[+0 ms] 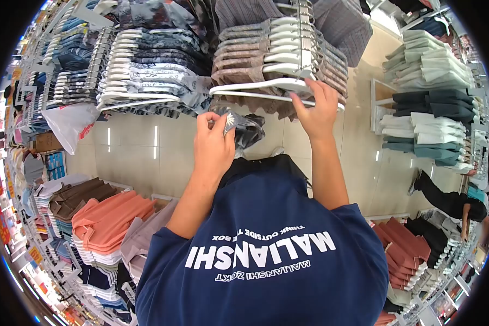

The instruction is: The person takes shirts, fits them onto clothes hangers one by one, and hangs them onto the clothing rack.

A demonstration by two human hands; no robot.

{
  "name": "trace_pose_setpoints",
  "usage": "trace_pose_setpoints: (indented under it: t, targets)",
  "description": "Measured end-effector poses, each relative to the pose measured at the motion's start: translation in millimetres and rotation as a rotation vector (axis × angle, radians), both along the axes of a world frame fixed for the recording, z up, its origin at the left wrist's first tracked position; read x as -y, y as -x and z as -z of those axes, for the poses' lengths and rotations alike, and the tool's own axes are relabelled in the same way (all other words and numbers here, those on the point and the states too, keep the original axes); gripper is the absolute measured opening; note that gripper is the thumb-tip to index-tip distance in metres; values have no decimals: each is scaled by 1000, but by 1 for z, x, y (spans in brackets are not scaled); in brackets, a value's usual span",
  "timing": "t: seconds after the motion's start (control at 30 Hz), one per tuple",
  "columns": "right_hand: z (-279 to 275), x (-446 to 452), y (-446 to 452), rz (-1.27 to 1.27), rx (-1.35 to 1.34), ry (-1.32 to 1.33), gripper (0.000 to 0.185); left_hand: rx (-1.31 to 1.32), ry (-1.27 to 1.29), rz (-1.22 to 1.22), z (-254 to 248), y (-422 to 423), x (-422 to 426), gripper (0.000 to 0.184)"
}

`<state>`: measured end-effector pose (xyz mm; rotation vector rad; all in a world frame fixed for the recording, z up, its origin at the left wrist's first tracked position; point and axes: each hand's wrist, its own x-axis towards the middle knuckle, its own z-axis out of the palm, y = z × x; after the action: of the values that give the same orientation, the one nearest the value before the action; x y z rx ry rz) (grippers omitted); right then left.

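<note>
My left hand [214,140] is closed in a pinch on a dark grey patterned garment [249,130] with a pale flower print. The garment hangs bunched below the rack, and its full shape does not show. My right hand [317,111] grips the front white clothes hanger [255,87] near its right half, thumb below and fingers above. No cloth covers this hanger's front bar. Right behind it, a row of brownish patterned shirts [239,62] hangs on white hangers along a metal rail.
More blue-and-white patterned shirts [163,70] hang to the left, near a white plastic bag [70,125]. Coral shirts [111,220] and dark red shirts [402,247] flank me. White and dark garments [426,130] hang at right. Another person [451,201] stands at far right on the tiled floor [358,157].
</note>
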<state>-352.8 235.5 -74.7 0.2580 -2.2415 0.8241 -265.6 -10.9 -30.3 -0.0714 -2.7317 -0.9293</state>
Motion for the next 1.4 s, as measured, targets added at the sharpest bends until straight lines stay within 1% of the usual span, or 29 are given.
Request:
trace_pose_setpoints:
  t: [0.03,0.1,0.17,0.2,0.23,0.27,0.3,0.33,0.37,0.4,0.43,0.5,0.57,0.67,0.73,0.77,0.83,0.9,0.97,1.0,1.03,1.07,1.1,1.17,1.23,1.27,1.3,1.33,1.4]
  targets:
    - [6,-1,9,-27,34,-19,37,-121,57,22,6,3,5,28]
    - [6,2,11,-47,66,-41,33,-114,83,7,17,5,18,27]
    - [12,4,12,-156,233,206,28,-96,108,-7,18,10,26,26]
    - [8,2,9,-200,291,231,23,97,-218,-75,15,14,28,25]
    - [9,0,7,-206,290,230,23,294,-545,-142,14,17,29,24]
    - [13,-3,4,-339,450,547,21,366,-614,-153,33,21,42,26]
    - [15,-7,2,-471,613,866,19,368,-614,-165,31,27,40,26]
    - [15,-15,1,-547,532,800,17,312,-883,-253,30,32,35,26]
    - [13,-21,-3,-580,494,845,18,249,-1148,-346,29,34,34,27]
    - [0,-33,-12,-543,639,914,19,269,-1205,-345,30,37,40,27]
    - [-2,-45,-21,-547,655,918,19,274,-1202,-361,32,40,45,27]
    - [-4,-66,-34,-521,573,893,20,246,-1217,-350,33,45,53,26]
    - [-8,-77,-52,-538,586,923,20,250,-1214,-359,27,47,54,27]
    - [-8,-74,-71,-565,649,938,21,233,-1174,-338,18,47,48,24]
    - [-2,-58,-75,-643,711,918,22,237,-950,-216,14,41,42,26]
    - [9,-46,-77,-666,734,970,23,244,-944,-213,9,37,37,26]
    - [23,-13,-76,-705,676,1033,22,91,-228,13,-5,26,18,30]
    - [43,23,-74,-699,587,1221,23,76,-215,204,-20,9,-13,38]
    - [66,43,-73,-794,660,1289,27,239,-343,334,-36,-6,-42,43]
    - [44,52,-74,-718,757,1275,33,254,-358,356,-46,-12,-49,46]
    - [45,54,-75,-725,803,1395,34,271,-373,380,-56,-16,-53,49]
    - [46,56,-76,-724,845,1519,34,254,-280,384,-64,-16,-49,55]
    - [39,54,-74,-707,880,1562,31,261,-278,391,-74,-13,-43,55]
    - [24,51,-71,-665,948,1652,25,59,202,347,-89,-4,-25,67]
    - [16,51,-73,-683,765,1543,23,-108,410,330,-81,16,-13,69]
    - [17,49,-75,-676,704,1506,22,-21,451,335,-65,21,-1,53]
    - [27,41,-72,-768,638,1200,21,33,391,430,-62,27,11,36]
    - [36,34,-68,-839,568,893,20,44,340,449,-62,28,16,34]
    - [21,15,-55,-759,592,859,22,63,284,487,-69,28,24,32]
